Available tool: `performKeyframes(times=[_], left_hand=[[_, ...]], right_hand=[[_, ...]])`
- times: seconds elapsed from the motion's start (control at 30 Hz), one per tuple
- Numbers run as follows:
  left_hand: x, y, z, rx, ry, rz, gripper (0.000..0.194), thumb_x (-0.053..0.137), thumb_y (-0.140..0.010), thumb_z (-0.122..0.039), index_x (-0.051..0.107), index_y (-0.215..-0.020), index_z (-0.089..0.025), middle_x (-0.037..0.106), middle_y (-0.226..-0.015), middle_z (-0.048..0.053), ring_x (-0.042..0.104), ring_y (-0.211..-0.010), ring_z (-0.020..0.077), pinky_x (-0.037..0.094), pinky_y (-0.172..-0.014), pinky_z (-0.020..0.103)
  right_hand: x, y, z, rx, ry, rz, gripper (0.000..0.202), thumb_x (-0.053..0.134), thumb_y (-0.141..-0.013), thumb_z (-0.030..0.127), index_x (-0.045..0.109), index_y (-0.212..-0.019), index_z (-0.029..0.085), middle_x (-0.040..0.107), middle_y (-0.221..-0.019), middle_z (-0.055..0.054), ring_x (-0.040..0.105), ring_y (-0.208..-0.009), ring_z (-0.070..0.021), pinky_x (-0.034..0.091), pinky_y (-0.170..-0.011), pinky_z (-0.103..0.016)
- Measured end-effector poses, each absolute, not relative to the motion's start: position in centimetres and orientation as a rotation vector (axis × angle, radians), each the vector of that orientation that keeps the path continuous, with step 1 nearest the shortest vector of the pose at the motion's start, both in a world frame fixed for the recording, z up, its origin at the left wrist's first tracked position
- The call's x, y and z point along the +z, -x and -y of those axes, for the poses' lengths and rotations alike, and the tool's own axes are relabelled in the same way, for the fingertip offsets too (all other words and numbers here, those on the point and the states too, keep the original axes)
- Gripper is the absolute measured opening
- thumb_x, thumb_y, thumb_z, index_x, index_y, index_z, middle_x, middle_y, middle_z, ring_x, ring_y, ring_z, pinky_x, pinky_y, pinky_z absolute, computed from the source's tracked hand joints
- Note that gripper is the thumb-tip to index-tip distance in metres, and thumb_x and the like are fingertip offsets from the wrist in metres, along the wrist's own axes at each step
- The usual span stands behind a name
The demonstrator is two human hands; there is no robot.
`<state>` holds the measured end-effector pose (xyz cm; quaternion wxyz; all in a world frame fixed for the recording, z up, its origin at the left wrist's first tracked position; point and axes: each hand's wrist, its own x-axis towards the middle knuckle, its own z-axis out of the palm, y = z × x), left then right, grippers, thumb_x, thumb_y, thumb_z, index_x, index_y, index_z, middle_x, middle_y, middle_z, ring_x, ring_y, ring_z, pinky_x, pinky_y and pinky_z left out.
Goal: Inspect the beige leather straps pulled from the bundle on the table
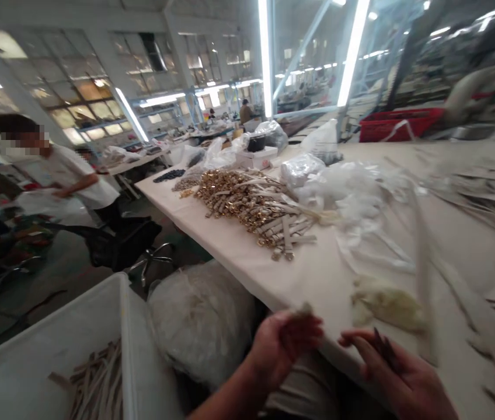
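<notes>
Left hand (285,344): palm turned upward, fingers half curled, in front of the tabletop's near edge; a small pale item (303,310), blurred, shows at the fingers. Whether it is pinched, cannot tell.
Right hand (398,373): over the tabletop's near edge; fingers bent around a dark, slim, pointed tool (383,349), index finger extended toward the left hand. The hands are apart.
Tabletop (241,262): pale covering. On it, one heap of light straps (247,204) with gold-coloured metal fittings, beyond the hands; clear plastic bags (348,186), just right of and behind the heap; one yellowish crumpled item (387,306), near the right hand; long pale strips (470,291), right side, blurred.
Red basket (398,125): far side.
White bin (125,344): lower left, loose strips (98,382) inside.
Plastic-wrapped bundle (201,315): between bin and tabletop.
Person (75,169): white top, at left.
</notes>
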<state>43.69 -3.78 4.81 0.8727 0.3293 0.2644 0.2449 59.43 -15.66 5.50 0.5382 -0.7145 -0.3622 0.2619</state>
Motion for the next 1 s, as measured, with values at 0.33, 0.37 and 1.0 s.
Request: performKeyframes(times=[0.33, 0.37, 1.0], left_hand=[[5.0, -44.6, 3.1, 0.879, -1.493, -0.416, 0.079, 0.04, -0.085, -0.074, 0.044, -0.147, -0.025, 0.029, -0.16, 0.007, 0.016, -0.149, 0.0298, 0.014, -0.12, 0.044], [4.9, -44.5, 3.2, 0.892, -1.651, -0.411, 0.083, 0.041, -0.084, -0.075, 0.039, -0.149, -0.024, 0.026, -0.161, 0.008, 0.014, -0.15, 0.0305, 0.01, -0.121, 0.043], [3.8, -45.1, 3.5, 0.742, -2.108, -0.426, 0.085, 0.045, -0.078, -0.079, 0.055, -0.138, -0.019, 0.031, -0.158, 0.015, 0.016, -0.148, 0.0364, 0.009, -0.12, 0.053]], right_hand=[[7.7, -57.7, 10.5, 0.259, 1.494, 1.116, 0.012, 0.065, -0.088, 0.026, 0.075, -0.091, 0.02, 0.066, -0.072, 0.0, 0.051, -0.056, -0.0113, 0.044, -0.055, -0.024], [7.5, -57.5, 10.5, 0.254, 1.49, 1.114, 0.011, 0.065, -0.088, 0.025, 0.074, -0.092, 0.02, 0.068, -0.075, -0.001, 0.054, -0.058, -0.0117, 0.045, -0.056, -0.023], [5.7, -58.6, 11.2, 0.141, 1.606, 1.269, 0.011, 0.058, -0.07, 0.009, 0.06, -0.072, 0.019, 0.057, -0.065, 0.003, 0.05, -0.057, -0.0113, 0.039, -0.055, -0.021]])
